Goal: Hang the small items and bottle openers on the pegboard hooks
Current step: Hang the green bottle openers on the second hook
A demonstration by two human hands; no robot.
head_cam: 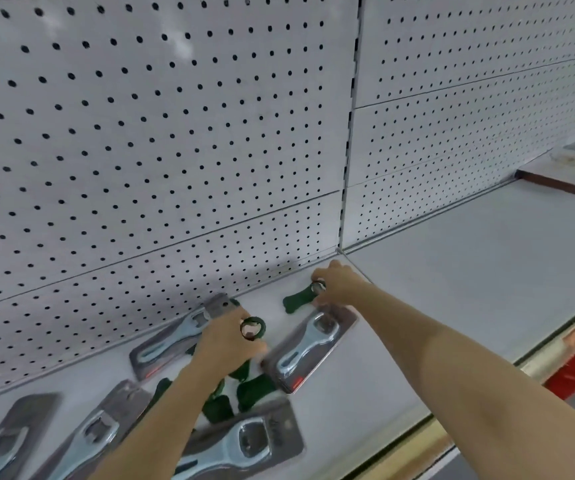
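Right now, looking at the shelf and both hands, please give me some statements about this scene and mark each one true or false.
1. The right hand grips the ring end of a green tag lying on the shelf. True.
2. Bottle openers already hang on the pegboard. False: no item hangs there; the carded openers lie on the shelf.
3. The left hand holds a green ring. True.
4. The carded openers are green. False: they are silver metal.

White shelf (bare at right) below perforated wall panels.
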